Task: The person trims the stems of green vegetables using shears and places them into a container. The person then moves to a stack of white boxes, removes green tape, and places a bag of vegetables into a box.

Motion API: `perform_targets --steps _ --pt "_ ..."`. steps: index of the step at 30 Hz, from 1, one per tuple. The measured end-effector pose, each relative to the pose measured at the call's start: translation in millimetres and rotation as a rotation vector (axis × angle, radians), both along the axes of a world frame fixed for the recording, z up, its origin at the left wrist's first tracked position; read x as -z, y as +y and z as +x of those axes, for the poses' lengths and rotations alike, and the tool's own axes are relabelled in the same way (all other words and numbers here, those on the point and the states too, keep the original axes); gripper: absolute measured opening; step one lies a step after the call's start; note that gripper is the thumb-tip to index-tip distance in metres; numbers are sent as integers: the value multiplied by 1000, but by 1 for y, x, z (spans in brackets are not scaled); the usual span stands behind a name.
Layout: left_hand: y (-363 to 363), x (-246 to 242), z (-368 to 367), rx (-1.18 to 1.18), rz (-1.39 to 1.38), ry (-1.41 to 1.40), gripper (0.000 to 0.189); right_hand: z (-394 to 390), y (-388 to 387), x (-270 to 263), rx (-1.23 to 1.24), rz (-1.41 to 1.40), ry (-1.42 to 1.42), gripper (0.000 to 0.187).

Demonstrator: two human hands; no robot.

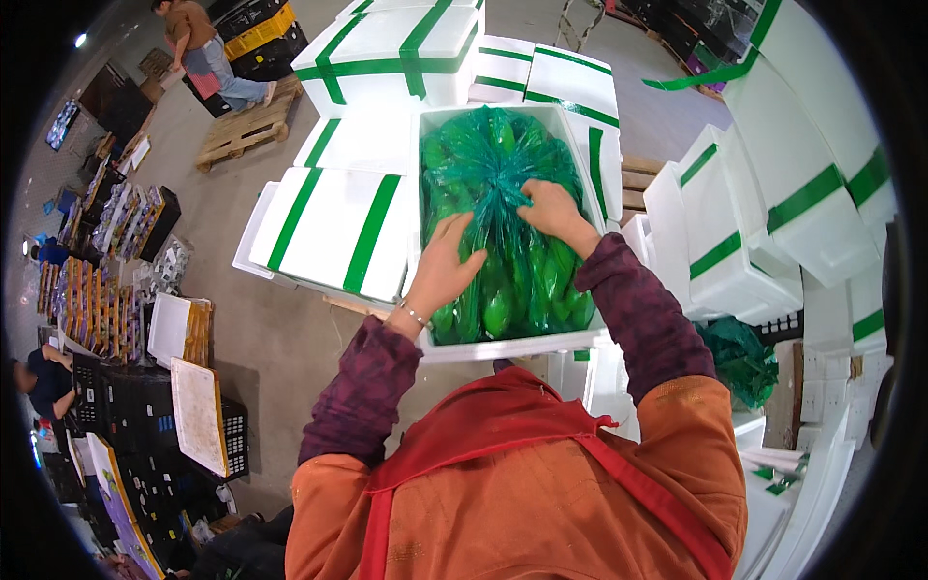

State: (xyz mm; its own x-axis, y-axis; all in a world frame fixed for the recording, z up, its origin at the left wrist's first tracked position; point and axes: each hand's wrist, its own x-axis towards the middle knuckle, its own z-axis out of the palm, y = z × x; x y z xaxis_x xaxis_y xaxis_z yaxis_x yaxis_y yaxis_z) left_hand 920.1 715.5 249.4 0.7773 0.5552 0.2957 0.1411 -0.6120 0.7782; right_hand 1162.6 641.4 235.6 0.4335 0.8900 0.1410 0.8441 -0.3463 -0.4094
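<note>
In front of me stands a white foam box (505,353) without its lid on. It is filled by a translucent green plastic bag (500,138), whose top is drawn together in pleats near the middle. Elongated green produce (497,313) shows through the film; its exact kind is unclear. My left hand (446,264) rests over the bag's left side, fingers and thumb apart, holding nothing. Close to the gathered pleats, the curled fingers of my right hand (554,210) pinch the plastic.
Foam boxes with green tape (330,225) are stacked left and behind; more taped boxes (725,232) rise at right. A wooden pallet (250,130) lies beyond, near a walking person (199,54). Black crates (138,413) stand at left, with another person (49,380) beside them.
</note>
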Motion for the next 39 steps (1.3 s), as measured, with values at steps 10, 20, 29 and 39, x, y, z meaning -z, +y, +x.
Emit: perform_targets --steps 10,20,29,39 --pt "33 -32 39 -35 -55 297 28 74 -68 -52 -183 119 756 13" --pt "35 -36 -26 -88 -212 179 9 91 -50 -36 -223 -104 818 21" --pt "49 -45 72 -94 20 107 29 57 53 -22 -455 172 166 19" --pt "67 -39 118 -54 -461 82 22 68 44 -56 -322 435 306 12"
